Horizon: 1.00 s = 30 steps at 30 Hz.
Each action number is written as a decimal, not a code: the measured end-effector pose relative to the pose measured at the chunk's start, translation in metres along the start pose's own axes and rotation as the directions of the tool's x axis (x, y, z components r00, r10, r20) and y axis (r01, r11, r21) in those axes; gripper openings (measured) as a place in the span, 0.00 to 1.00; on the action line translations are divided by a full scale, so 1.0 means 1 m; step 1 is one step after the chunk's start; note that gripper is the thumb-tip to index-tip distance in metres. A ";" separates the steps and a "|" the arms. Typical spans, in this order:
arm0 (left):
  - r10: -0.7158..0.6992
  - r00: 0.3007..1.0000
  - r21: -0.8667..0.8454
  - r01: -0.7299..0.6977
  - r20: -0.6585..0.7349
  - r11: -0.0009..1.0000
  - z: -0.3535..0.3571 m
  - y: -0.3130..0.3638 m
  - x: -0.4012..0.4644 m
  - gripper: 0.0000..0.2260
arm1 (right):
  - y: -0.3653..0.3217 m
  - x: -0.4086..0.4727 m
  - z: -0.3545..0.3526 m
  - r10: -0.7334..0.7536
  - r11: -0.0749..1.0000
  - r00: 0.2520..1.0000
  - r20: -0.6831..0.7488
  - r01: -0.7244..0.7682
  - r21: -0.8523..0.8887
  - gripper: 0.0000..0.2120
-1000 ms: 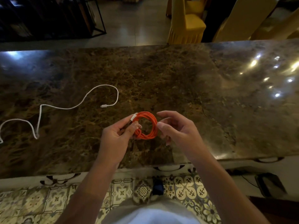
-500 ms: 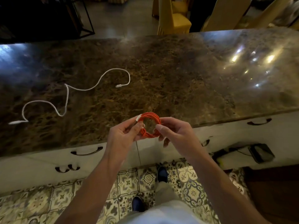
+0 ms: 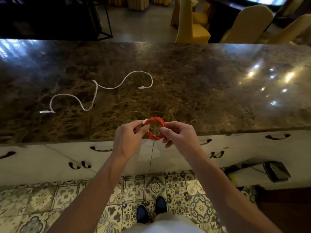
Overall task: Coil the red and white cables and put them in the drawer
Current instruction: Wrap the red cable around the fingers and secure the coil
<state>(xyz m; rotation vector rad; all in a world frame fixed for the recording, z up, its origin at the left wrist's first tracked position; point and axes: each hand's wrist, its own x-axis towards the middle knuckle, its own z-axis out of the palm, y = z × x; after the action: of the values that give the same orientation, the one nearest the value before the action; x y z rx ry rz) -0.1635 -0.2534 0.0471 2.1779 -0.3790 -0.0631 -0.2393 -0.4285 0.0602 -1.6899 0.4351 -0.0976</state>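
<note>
Both hands pinch the coiled red cable (image 3: 155,128) at the bench edge: left hand (image 3: 130,140), right hand (image 3: 180,137); closed white drawers lie directly below.

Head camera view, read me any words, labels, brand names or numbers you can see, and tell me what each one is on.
No readable text anywhere in this view.
red cable, coiled, held by the left hand and right hand: no marking visible.
white cable on the marble counter: plugs too small to show any print.
dark device on the low shelf at right: no legible label.
</note>
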 end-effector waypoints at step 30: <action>0.284 0.871 0.172 -0.377 0.402 0.910 0.273 0.192 0.211 0.14 | 0.030 0.149 -0.261 0.134 0.977 0.701 -0.701 -0.213 -0.026 0.05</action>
<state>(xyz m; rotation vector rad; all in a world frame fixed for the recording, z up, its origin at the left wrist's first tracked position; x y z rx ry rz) -0.0598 -0.6349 0.0570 2.3086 -1.0254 -0.2472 -0.1889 -0.7259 0.0488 -1.6615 1.1896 -0.6016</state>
